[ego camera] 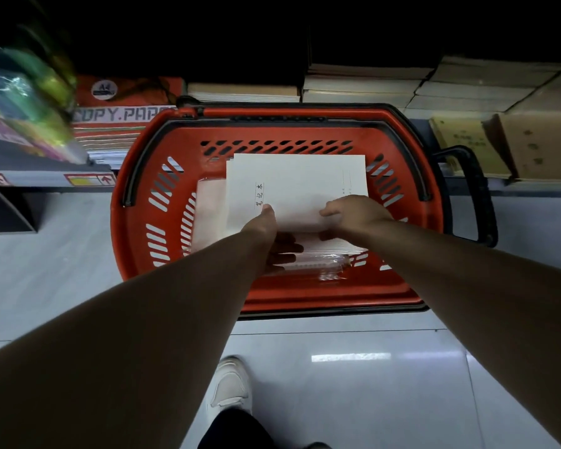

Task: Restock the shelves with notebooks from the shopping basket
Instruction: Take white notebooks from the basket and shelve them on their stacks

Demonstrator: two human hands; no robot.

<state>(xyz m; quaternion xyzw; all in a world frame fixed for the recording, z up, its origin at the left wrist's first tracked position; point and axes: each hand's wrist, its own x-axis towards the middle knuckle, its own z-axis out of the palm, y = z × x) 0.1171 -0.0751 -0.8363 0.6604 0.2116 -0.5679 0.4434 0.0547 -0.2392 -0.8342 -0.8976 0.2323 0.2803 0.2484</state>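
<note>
A red shopping basket with black handles stands on the floor in front of the bottom shelf. Inside it lie white notebooks; the top notebook has a line of black characters on its cover. My left hand holds the near edge of that stack, thumb on top and fingers underneath. My right hand grips the same near edge a little to the right, fingers curled over the cover. More notebooks and a clear-wrapped pack lie lower in the basket.
The bottom shelf behind the basket carries stacks of notebooks, red copy-paper packs at the left and brown cardboard boxes at the right. Colourful wrapped goods sit far left. My white shoe is on the grey tiled floor.
</note>
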